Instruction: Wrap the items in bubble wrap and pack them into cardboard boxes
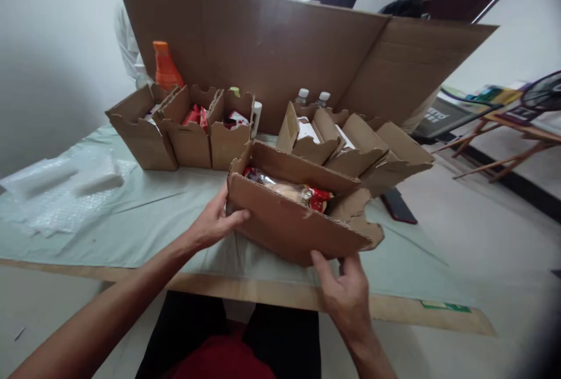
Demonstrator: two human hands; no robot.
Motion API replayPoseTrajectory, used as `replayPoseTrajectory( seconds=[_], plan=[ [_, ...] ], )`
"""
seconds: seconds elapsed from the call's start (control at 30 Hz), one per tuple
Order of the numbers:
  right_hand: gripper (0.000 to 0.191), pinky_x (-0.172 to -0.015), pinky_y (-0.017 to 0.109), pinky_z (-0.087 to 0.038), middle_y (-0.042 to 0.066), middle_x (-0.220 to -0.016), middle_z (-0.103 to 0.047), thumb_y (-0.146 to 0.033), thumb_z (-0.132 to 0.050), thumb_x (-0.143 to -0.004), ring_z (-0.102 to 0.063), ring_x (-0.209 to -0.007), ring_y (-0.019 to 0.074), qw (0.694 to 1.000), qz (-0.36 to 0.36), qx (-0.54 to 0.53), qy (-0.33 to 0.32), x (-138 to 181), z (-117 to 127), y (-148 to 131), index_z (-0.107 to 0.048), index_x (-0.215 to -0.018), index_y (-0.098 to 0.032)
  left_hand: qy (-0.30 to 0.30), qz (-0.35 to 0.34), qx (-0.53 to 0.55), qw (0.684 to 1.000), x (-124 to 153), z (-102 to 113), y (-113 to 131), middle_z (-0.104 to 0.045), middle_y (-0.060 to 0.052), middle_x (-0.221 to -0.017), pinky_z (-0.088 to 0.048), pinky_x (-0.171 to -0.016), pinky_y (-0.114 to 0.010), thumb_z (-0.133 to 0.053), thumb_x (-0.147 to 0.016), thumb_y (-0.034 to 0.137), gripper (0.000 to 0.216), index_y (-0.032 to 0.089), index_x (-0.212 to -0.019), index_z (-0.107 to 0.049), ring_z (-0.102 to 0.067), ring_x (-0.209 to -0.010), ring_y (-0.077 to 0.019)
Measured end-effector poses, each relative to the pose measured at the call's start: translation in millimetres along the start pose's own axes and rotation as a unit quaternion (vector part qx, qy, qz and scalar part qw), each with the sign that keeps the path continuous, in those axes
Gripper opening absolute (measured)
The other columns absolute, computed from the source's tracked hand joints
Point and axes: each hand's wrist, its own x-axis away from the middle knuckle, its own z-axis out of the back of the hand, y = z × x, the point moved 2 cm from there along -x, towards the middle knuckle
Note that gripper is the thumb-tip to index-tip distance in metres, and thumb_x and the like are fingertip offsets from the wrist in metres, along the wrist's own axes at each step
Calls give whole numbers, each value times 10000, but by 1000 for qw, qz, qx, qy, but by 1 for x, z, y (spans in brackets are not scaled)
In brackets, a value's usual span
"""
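Note:
A brown open-topped cardboard box (284,215) is tilted between my hands above the front part of the table. Inside it lies a clear packet with red ends (284,187), partly hidden by the box wall. My left hand (219,218) grips the box's left end, thumb on the near face and fingers out of sight behind. At the lower right, my right hand (344,285) holds the bottom edge, its thumb against the front and the other fingers underneath.
Cardboard boxes with goods (188,145) stand at the back left, others (350,145) at the back right. A tall cardboard panel (284,45) rises behind them. An orange bottle (165,66), bubble wrap (65,186) and a dark flat object (398,204) are around. A person's sleeve (127,45) shows behind.

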Motion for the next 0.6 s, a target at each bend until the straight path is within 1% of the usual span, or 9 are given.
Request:
replayPoseTrajectory(
  seconds=[0.07, 0.17, 0.27, 0.3, 0.33, 0.4, 0.5, 0.53, 0.6],
  plan=[
    [505, -1005, 486, -520, 136, -1264, -689, -451, -671, -897, -664, -1114, 293, 1000, 11, -24, -17, 3, -17, 6, -593, -1328, -200, 23, 1, -18, 1000, -19, 5, -16, -593, -145, -1466, -406, -1171, -482, -730, -864, 415, 663, 188, -1449, -516, -540, -1358, -325],
    [545, -952, 454, -559, 136, -1322, -653, -413, -665, -916, -678, -1035, 252, 998, 14, -46, -44, 4, -25, 16, -533, -1411, -226, 101, 7, -57, 993, -38, 3, -38, -583, -144, -1464, -403, -1164, -522, -676, -886, 371, 659, 208, -1491, -471, -552, -1348, -316],
    [621, -910, 444, -579, 138, -1360, -632, -444, -684, -899, -672, -1024, 251, 998, -24, -52, -38, -5, -21, 31, -503, -1458, -240, 185, 2, -146, 972, -33, -12, -58, -486, -166, -1526, -411, -1153, -560, -691, -874, 366, 666, 230, -1488, -472, -475, -1412, -346],
    [679, -909, 442, -581, 140, -1390, -618, -464, -707, -879, -669, -1041, 255, 996, -43, -60, -41, -12, -19, 38, -481, -1481, -247, 197, -3, -165, 966, -27, -18, -63, -445, -172, -1546, -417, -1150, -565, -685, -883, 364, 659, 237, -1491, -465, -448, -1432, -351],
    [743, -905, 439, -586, 141, -1412, -608, -492, -738, -845, -670, -1052, 260, 994, -61, -74, -49, -20, -18, 43, -465, -1493, -252, 198, -8, -171, 965, -21, -26, -68, -411, -175, -1560, -423, -1149, -567, -667, -901, 358, 654, 244, -1505, -444, -427, -1448, -352],
    [816, -882, 430, -601, 144, -1388, -635, -552, -800, -754, -688, -1032, 269, 985, -88, -113, -91, -38, -21, 53, -499, -1448, -247, 164, -18, -167, 972, -8, -42, -74, -385, -175, -1567, -421, -1160, -571, -620, -934, 328, 665, 257, -1549, -377, -401, -1469, -345],
    [734, -830, 420, -623, 142, -1224, -724, -580, -841, -663, -727, -959, 281, 963, -113, -170, -174, -59, -34, 59, -594, -1255, -222, 76, -43, -173, 981, 5, -62, -77, -363, -177, -1598, -359, -1211, -592, -628, -912, 284, 757, 249, -1596, -303, -361, -1502, -356],
    [698, -820, 421, -627, 141, -1187, -737, -575, -843, -659, -736, -941, 282, 958, -124, -178, -189, -63, -39, 59, -600, -1208, -219, 48, -53, -179, 981, 8, -66, -76, -344, -178, -1619, -336, -1226, -598, -642, -896, 283, 792, 245, -1605, -290, -346, -1513, -364],
    [653, -811, 427, -630, 137, -1151, -745, -567, -836, -670, -747, -922, 282, 956, -143, -178, -185, -64, -48, 58, -588, -1162, -218, 5, -72, -188, 980, 9, -70, -75, -307, -183, -1653, -310, -1241, -606, -663, -877, 306, 847, 241, -1620, -262, -326, -1529, -376]
  ],
)
